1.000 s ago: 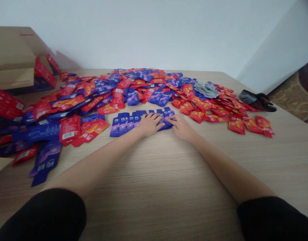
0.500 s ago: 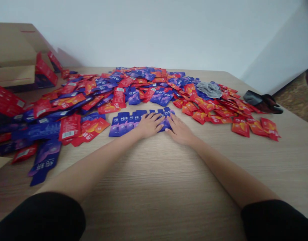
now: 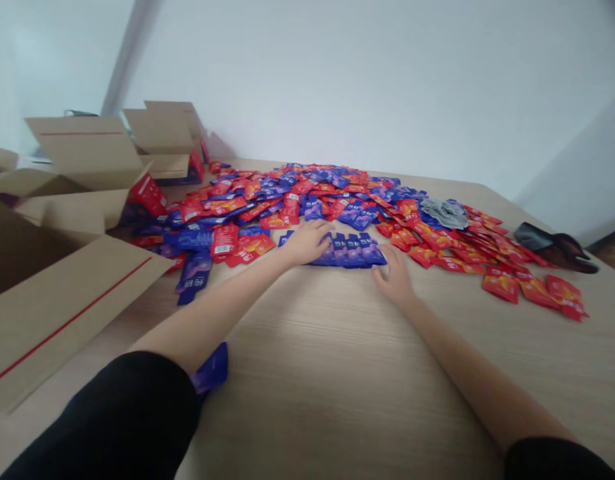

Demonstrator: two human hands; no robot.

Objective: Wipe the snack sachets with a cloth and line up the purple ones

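Observation:
A row of overlapping purple packets (image 3: pixel 355 252) lies flat on the wooden table in front of me. Over the left part of this row is my left hand (image 3: pixel 307 242), fingers stretched and palm down, hiding some of the packets. My right hand (image 3: pixel 396 275) rests by the row's right end, thumb and fingers apart, close to the last packet. Whether its fingertips touch that packet I cannot tell. Behind the row spreads a large heap of red and purple packets (image 3: pixel 320 181).
Open cardboard boxes (image 3: pixel 87 180) crowd the left side, one flap (image 3: pixel 82 313) reaching toward my left arm. A crumpled grey cloth (image 3: pixel 443 213) sits on the heap. Red packets (image 3: pixel 501 283) and a dark, shiny object (image 3: pixel 555 247) lie at right. Another purple packet (image 3: pixel 212 370) shows beside my left sleeve.
My view has swung left, bringing more boxes into sight. Along the row, my left hand has shifted left and my right hand has slid off the packets to the right end.

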